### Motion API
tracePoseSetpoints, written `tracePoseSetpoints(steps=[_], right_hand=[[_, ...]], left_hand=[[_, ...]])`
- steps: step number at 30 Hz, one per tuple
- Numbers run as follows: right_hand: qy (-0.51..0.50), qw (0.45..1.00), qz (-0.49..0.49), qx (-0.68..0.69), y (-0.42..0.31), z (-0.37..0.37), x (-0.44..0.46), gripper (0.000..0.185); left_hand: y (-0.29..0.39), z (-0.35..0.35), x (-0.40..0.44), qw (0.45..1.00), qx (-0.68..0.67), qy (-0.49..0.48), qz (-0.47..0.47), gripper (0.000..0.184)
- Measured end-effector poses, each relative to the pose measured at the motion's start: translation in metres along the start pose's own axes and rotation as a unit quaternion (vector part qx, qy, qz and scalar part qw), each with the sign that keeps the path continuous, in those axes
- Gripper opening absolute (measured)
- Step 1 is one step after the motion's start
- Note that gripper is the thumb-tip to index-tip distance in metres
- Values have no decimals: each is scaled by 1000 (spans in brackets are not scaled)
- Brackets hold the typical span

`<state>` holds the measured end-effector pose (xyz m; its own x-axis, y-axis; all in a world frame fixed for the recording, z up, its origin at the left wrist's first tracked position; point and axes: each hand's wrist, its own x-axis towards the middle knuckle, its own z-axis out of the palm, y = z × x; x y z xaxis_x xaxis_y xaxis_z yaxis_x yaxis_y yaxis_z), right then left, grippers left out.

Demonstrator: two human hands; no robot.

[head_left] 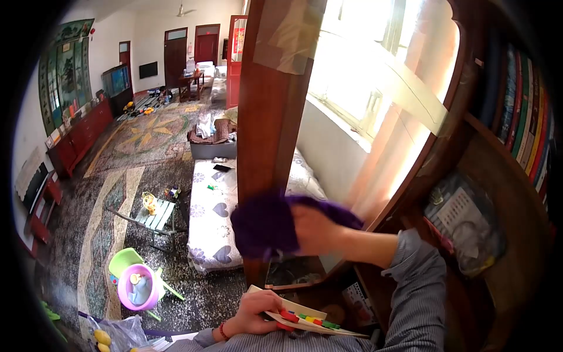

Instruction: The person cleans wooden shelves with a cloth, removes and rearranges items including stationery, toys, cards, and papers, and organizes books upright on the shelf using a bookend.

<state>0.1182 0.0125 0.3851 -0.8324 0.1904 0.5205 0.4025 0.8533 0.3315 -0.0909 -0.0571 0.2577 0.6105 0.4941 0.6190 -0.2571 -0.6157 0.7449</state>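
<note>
1 right hand (318, 230) holds purple cloth (264, 230) past the post's (272, 117) edge, open floor (208, 296) beyond.

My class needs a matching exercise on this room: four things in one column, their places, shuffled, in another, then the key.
Things
1. Purple cloth
2. Pink basin
3. Row of books
4. Coloured pieces

Places
A. above the plastic bag, at the right
B. in the right hand
C. beside the left hand
D. on the green chair

Pairs: 1-B, 2-D, 3-A, 4-C
</note>
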Motion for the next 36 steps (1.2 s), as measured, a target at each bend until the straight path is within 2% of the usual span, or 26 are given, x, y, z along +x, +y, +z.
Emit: tracePoseSetpoints(steps=[2, 3, 4, 5, 6, 7, 9, 10, 11, 12, 14, 17, 18, 19, 20, 21, 22, 23, 25, 27, 30, 31, 32, 33, 34, 36], right_hand=[[-240, 969, 6, -56, -5, 8, -21, 35], [-378, 923, 55, -40, -9, -13, -10, 34], [-380, 914, 134, -41, -10, -34, -5, 33], [-377, 901, 211, -43, -11, -54, 0, 33], [-269, 926, 243, -101, -5, -78, 5, 37], [-101, 946, 242, -191, 6, -103, 9, 42], [138, 895, 259, -335, 41, -157, 23, 54], [129, 878, 229, -400, 64, -192, 28, 52], [137, 842, 307, -421, 76, -223, 38, 48], [194, 808, 277, -483, 109, -254, 38, 41], [279, 785, 277, -478, 166, -328, 43, 38], [213, 733, 170, -623, 173, -329, 93, 30], [322, 835, 285, -344, 107, -289, 131, 29], [229, 912, 202, -273, 89, -281, 140, 37], [146, 897, 152, -388, 92, -262, 138, 34], [130, 898, 45, -418, 98, -231, 134, 31], [80, 906, 6, -416, 84, -198, 127, 42], [21, 942, -28, -335, 72, -165, 117, 46], [-131, 970, -30, -201, 40, -109, 86, 55], [-225, 971, -44, -74, 30, -68, 42, 59], [-174, 978, -52, -104, 38, -94, 45, 62], [-131, 979, -43, -152, 44, -111, 53, 49], [-127, 962, -6, -240, 45, -139, 73, 37], [-59, 955, 56, -286, 56, -155, 86, 30], [15, 935, 9, -355, 74, -180, 103, 32], [81, 886, 69, -452, 89, -231, 128, 37]], left_hand=[[0, -3, -6, 1000, -9, -9, -9, 24], [-2, -3, -9, 1000, -15, -6, -8, 23], [-3, -4, -12, 1000, -22, -4, -9, 23], [1, -4, -12, 999, 2, -4, -34, 23], [0, -5, -12, 1000, -4, -6, -25, 22], [-1, -5, -11, 1000, -13, -8, -15, 21], [-4, -5, -10, 1000, -25, -8, -5, 24], [-4, -5, -8, 999, -34, -5, 2, 25], [-3, -4, -6, 999, -43, -1, 9, 26], [-3, -4, -4, 998, -52, 4, 16, 26], [-5, -4, -5, 997, -72, 15, -8, 27], [10, -1, 1, 996, -79, 36, -29, 25], [7, 0, 1, 996, -75, 34, -29, 25], [10, 3, 5, 994, -97, 38, -18, 22], [16, 6, 9, 992, -121, 42, -8, 21], [19, 7, 14, 994, -104, 34, 2, 22], [18, 8, 15, 994, -106, 30, 11, 23], [17, 8, 14, 995, -91, 28, 6, 22], [17, 6, 13, 997, -70, 19, 11, 21], [12, 3, 7, 998, -66, 24, 7, 21], [16, 0, 9, 998, -63, 26, 9, 23], [16, 0, 10, 997, -67, 24, 6, 24], [16, 1, 12, 997, -71, 22, 2, 25], [17, 2, 15, 997, -68, 32, 9, 26], [19, 4, 18, 997, -66, 39, 13, 26], [19, 7, 21, 995, -88, 34, 14, 28]])
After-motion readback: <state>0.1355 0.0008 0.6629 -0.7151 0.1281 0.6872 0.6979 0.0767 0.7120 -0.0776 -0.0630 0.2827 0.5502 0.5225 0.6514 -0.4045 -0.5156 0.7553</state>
